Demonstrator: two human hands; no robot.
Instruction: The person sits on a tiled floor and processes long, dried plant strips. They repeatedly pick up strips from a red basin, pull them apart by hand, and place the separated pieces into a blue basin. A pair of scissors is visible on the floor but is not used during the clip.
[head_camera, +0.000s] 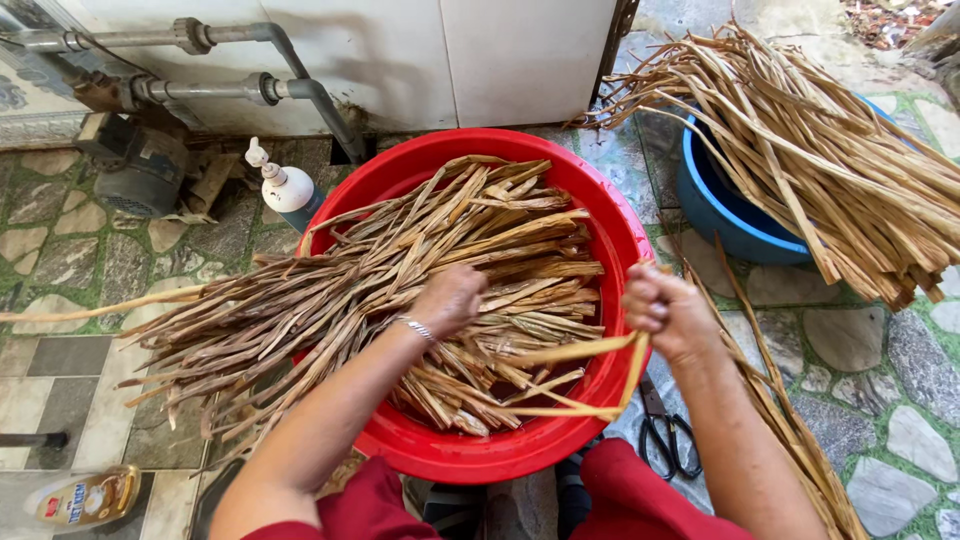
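Left hand (450, 298) fingers buried among strips (400, 270), grip unclear; right hand (665, 312) fisted around one strip (575, 350).

The red basin (620, 250) is heaped with dried leaf strips (400, 260) that spill far over its left rim, so nothing passes low on that side. Between the basin and the blue tub (720, 215) the stone floor (850, 340) lies partly bare, though more long strips (820, 140) overhang the tub and others trail down the right. Scissors (665, 435) lie just beside the basin's right rim. A pump bottle (287, 185) and motor (135, 160) crowd the upper left, under pipes (230, 90).
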